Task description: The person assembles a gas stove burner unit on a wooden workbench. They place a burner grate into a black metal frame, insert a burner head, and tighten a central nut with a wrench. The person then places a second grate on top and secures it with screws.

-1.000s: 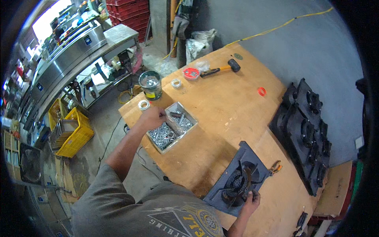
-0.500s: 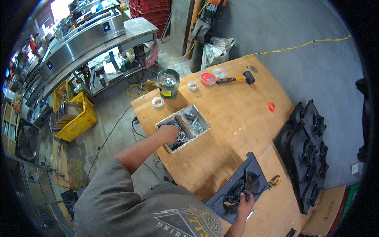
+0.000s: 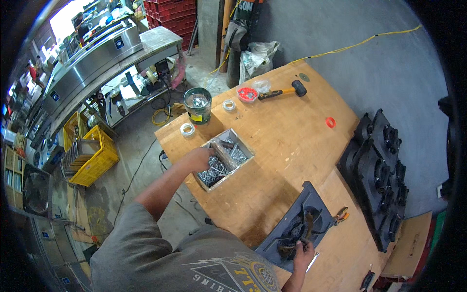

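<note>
My left hand (image 3: 199,159) is over the left side of a pale box (image 3: 247,161), its fingers curled in; whatever they hold is hidden. Loose screws or bolts (image 3: 212,174) fill the box, and a brownish bar (image 3: 224,155) lies across them. At the table's near edge sits a dark grey panel (image 3: 278,238) with a round opening and black arms, like a stove top. My right hand (image 3: 304,254) is closed at the panel's lower right, fingertips around a small dark part I cannot make out. A silver wrench (image 3: 313,262) lies beside that hand.
Orange-handled pliers (image 3: 342,215) lie right of the panel. Farther back are a green bucket (image 3: 198,108), tape rolls (image 3: 187,129), a red-filled tub (image 3: 247,94), a mallet (image 3: 291,90) and a red ring (image 3: 331,122). Black stove panels (image 3: 377,177) lean at the right.
My left hand has lifted a little from among the screws toward the box's upper left side, uncovering more of them. My right hand stays at the panel. The whole view has shifted slightly.
</note>
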